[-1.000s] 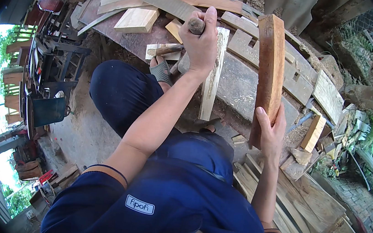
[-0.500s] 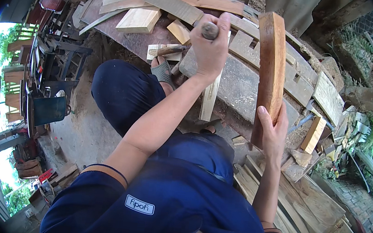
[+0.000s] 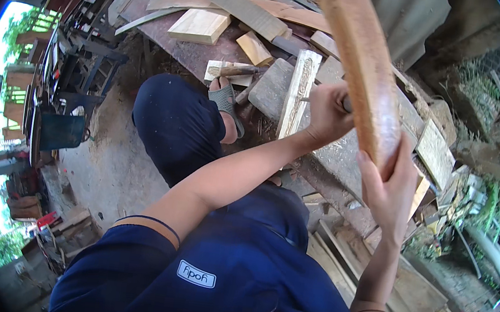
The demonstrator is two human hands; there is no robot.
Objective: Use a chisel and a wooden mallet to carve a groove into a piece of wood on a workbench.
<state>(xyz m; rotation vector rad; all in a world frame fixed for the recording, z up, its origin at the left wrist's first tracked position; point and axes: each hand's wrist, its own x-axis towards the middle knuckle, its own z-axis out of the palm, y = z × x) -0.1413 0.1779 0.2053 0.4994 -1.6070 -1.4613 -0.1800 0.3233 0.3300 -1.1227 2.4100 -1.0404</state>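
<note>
Timber bar [image 3: 366,70] is held above the bench [image 3: 170,47], gripped at its near end by the right hand [image 3: 389,190], thumb along one side and fingers wrapped round the other. Its long axis runs away from the person, inclined to the left, with the far end foremost. The left hand [image 3: 331,111] is closed around a round tool handle [image 3: 347,103], partly hidden behind the bar; whether bar and handle touch cannot be told. A thin shaft [image 3: 306,99] extends leftward from this hand over a pale carved strip [image 3: 299,91]. Left of the strip, a wooden-handled tool [image 3: 240,70] rests across a small block by the bench's near edge. Loose boards [image 3: 251,13] overlap along the far edge; another board [image 3: 436,154] lies toward the right end. Outside the bench, planks [image 3: 416,292] cover the floor at right, a corrugated sheet [image 3: 422,21] stands past the far edge, and a green container [image 3: 60,132] is at left.
</note>
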